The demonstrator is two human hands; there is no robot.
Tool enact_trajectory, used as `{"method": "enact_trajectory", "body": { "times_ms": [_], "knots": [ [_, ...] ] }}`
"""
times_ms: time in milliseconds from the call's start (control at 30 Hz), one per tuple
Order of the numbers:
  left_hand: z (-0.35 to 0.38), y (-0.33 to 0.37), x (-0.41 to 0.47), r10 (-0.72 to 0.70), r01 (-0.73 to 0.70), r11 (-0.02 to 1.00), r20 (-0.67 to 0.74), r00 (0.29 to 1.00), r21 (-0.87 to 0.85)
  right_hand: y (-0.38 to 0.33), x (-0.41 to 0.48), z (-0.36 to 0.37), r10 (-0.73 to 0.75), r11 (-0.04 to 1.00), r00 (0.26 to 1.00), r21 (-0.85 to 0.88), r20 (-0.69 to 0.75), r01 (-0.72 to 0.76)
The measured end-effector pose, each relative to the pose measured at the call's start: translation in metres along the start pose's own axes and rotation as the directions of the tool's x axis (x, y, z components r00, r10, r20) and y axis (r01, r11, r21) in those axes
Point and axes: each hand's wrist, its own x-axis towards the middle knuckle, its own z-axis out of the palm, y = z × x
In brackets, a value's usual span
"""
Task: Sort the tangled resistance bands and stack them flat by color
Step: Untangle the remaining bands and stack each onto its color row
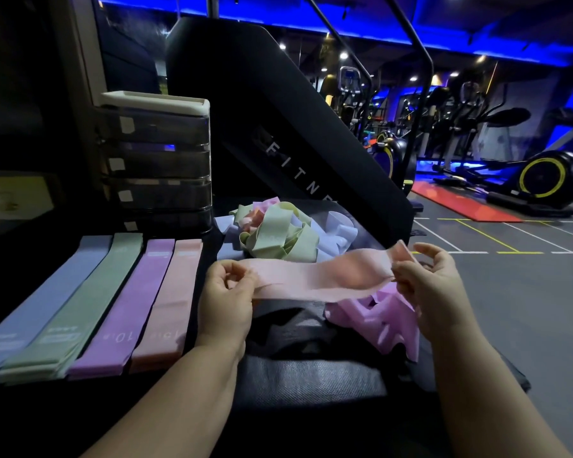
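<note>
Blue-lit gym machines stand behind the dark padded tabletop (311, 385). I see the left hand (227, 292) and right hand (434, 289), each grip pinched closed on one end of a peach-pink fabric resistance band (318, 279), held stretched above the tabletop's middle. Crumpled lilac bands (377, 319) lie beneath the right hand. A tangled pastel pile (278, 236) sits toward the far edge. Flat stacks line the left side: grey-blue stack (43, 309), green stack (86, 302), purple stack (129, 305), pink stack (169, 302).

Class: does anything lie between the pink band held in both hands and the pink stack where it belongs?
Nothing visible does. The pink band, pinched by the left hand and right hand, hangs right of the pink stack; only bare surface lies between. The tangled pile sits behind.
</note>
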Motion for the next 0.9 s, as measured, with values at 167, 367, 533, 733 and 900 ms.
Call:
{"method": "enact_trajectory", "body": {
  "times_ms": [167, 367, 533, 733, 900],
  "knots": [
    [0.000, 0.006, -0.004, 0.000, 0.000, 0.998, -0.004, 1.000, -0.060, -0.002, 0.000, -0.004, -0.015, 0.999, 0.998, 0.045, -0.068, 0.018],
    [-0.002, 0.007, 0.000, -0.091, 0.093, 0.995, 0.047, 0.995, -0.046, 0.005, 0.005, -0.009, -0.032, 0.993, 0.997, 0.114, -0.066, 0.040],
    [-0.006, 0.014, -0.003, -0.088, 0.091, 0.995, 0.094, 0.992, -0.034, 0.007, 0.009, -0.012, -0.008, 0.991, 0.995, 0.130, -0.102, 0.021],
    [-0.017, 0.029, -0.013, -0.116, 0.130, 0.990, 0.234, 0.965, -0.046, 0.013, 0.015, -0.013, 0.026, 0.991, 0.991, 0.131, -0.130, -0.009],
    [-0.033, 0.038, -0.010, -0.266, 0.253, 0.964, 0.424, 0.866, 0.087, 0.015, 0.015, -0.011, 0.025, 0.996, 0.982, 0.093, -0.187, -0.007]
  ]
}}
